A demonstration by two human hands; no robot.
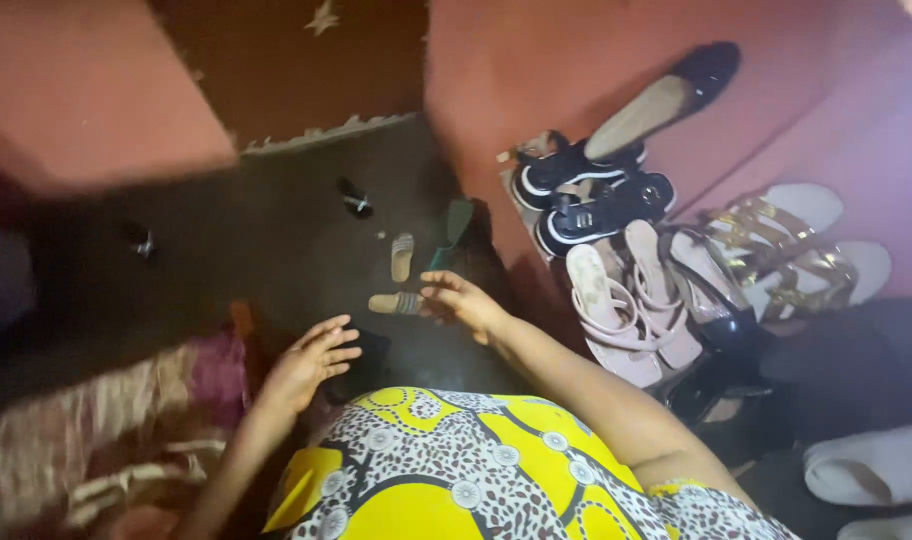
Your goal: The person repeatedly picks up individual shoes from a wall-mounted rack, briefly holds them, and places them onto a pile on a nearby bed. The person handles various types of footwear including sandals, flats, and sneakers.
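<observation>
A dark floor (276, 240) is running between reddish walls (536, 70), with a patterned cloth (96, 440) lying at the left edge. Against the right wall, a heap of shoes (656, 250) is leaning, about 8 in all. The right hand (466, 300) is reaching out, fingers loosely spread, touching a small tan sandal (398, 303) on the floor. The left hand (311, 362) is hovering open, fingers splayed, holding nothing. A second tan sandal (403, 257) is lying just beyond.

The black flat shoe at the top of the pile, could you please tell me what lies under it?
The black flat shoe leans against the red wall, its heel end resting on black sandals. Whatever lies beneath those sandals is covered.
</observation>
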